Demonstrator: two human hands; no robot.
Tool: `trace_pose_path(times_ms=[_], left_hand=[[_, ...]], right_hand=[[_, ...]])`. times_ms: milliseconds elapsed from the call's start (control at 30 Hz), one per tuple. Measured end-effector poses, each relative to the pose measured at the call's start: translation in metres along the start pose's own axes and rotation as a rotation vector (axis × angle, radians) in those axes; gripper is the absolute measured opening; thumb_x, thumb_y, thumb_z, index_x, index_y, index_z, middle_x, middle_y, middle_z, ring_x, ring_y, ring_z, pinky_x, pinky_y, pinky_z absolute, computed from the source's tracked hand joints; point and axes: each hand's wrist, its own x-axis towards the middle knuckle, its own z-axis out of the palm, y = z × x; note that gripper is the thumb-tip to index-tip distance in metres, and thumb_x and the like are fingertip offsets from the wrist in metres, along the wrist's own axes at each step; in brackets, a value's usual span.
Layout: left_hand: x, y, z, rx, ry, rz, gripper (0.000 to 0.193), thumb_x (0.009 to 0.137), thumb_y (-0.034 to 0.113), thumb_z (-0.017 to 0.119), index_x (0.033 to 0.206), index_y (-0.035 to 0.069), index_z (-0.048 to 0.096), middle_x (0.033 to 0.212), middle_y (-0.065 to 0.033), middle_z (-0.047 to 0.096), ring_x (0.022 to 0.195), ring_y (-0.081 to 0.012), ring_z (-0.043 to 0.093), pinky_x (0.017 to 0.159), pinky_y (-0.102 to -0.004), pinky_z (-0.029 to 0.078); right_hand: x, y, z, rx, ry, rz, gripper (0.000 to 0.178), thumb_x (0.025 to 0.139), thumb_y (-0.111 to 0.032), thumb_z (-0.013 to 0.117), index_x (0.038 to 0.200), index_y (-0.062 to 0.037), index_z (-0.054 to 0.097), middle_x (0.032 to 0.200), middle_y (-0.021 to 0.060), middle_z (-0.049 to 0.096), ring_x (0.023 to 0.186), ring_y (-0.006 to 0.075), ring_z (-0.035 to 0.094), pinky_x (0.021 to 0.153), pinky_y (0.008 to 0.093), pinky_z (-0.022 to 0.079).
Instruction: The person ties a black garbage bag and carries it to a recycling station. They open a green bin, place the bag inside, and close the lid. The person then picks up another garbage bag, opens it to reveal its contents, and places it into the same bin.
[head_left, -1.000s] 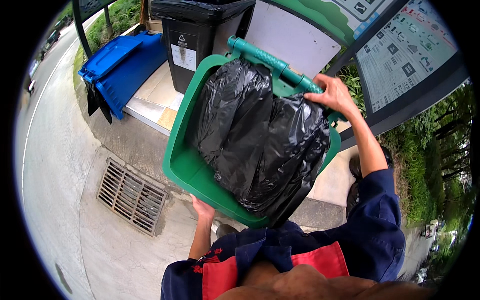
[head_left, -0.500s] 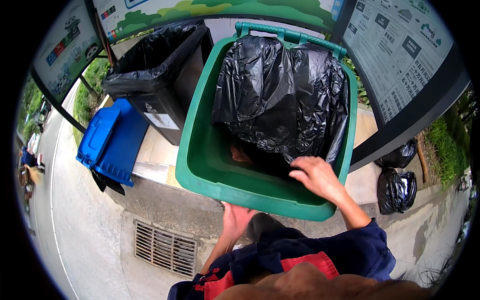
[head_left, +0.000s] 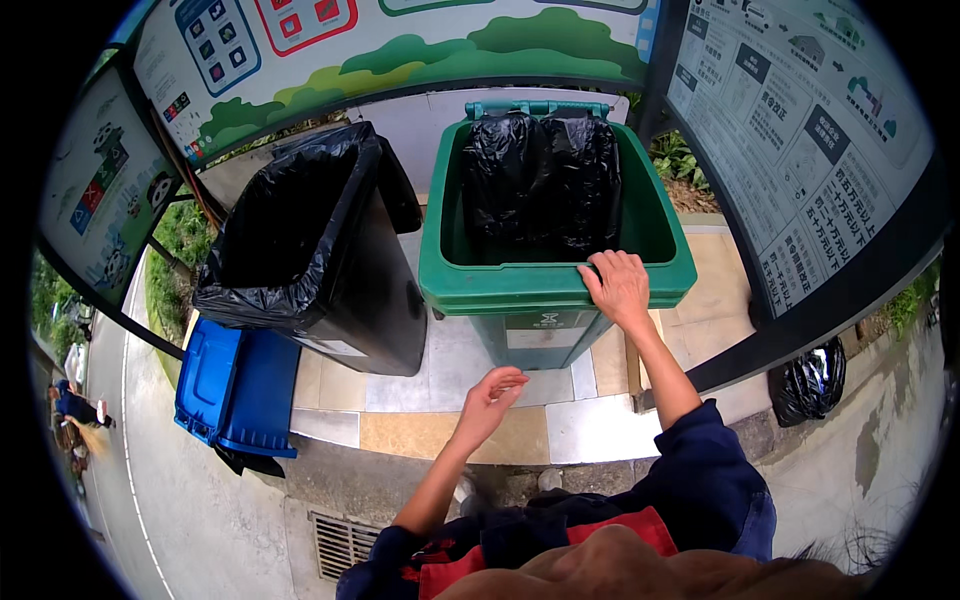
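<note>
One right hand grips the smooth green plastic bin rim.

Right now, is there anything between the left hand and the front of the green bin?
Nothing visible. The left hand hangs open in front of the green bin, with only paved ground below the gap. The right hand already rests on the bin's front rim.

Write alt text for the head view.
The right hand grips the front rim of an upright green wheeled bin holding a black bag; the left hand hovers open below. A bag-lined black bin stands left.
</note>
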Motion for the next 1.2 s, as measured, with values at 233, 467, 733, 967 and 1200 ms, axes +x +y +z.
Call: trace_pose_path(times_ms=[233,467,733,967,1200], left_hand=[[0.05,0.082,-0.082,0.577,0.198,0.576,0.013,0.08,0.007,0.055,0.092,0.003,0.057,0.089,-0.0104,0.06,0.084,-0.0279,0.056,0.076,-0.0329,0.043],[0.153,0.098,-0.12,1.017,0.178,0.898,0.015,0.08,0.017,0.056,0.084,0.004,0.061,0.08,-0.0107,0.061,0.08,-0.0277,0.056,0.08,-0.0361,0.041],[0.182,0.085,-0.111,0.997,0.028,0.728,0.022,0.078,0.019,0.06,0.062,0.003,0.06,0.06,-0.013,0.055,0.066,-0.0294,0.052,0.073,-0.0364,0.043],[0.18,0.095,-0.113,0.866,-0.085,0.505,0.01,0.07,0.003,0.061,0.061,0.003,0.059,0.055,-0.0067,0.052,0.056,-0.0219,0.051,0.082,-0.0373,0.042],[0.194,0.099,-0.119,0.932,-0.237,0.483,0.003,0.071,0.006,0.061,0.068,0.007,0.06,0.063,-0.0033,0.057,0.063,-0.0184,0.053,0.079,-0.0354,0.04]], right_hand=[[0.009,0.0,-0.006,-0.097,-0.14,0.081,0.02,0.078,-0.027,0.058,0.074,-0.0076,0.058,0.069,0.0049,0.054,0.07,0.0219,0.052,0.068,0.0334,0.039],[0.025,-0.005,-0.001,-0.03,-0.233,0.284,0.03,0.082,-0.033,0.053,0.071,-0.0061,0.061,0.07,0.0058,0.058,0.072,0.0217,0.055,0.069,0.0328,0.039],[0.028,-0.001,0.002,-0.084,-0.166,0.262,0.023,0.079,-0.022,0.059,0.065,-0.004,0.058,0.064,0.0065,0.054,0.063,0.022,0.051,0.062,0.031,0.038],[0.036,-0.002,0.005,0.017,-0.222,0.324,0.016,0.07,-0.011,0.064,0.059,-0.0057,0.053,0.06,0.0042,0.05,0.058,0.0211,0.048,0.061,0.0325,0.036],[0.113,0.061,0.069,0.647,-0.847,0.81,0.025,0.074,-0.022,0.064,0.089,-0.0026,0.06,0.076,0.0112,0.063,0.076,0.0263,0.061,0.067,0.0346,0.047]])
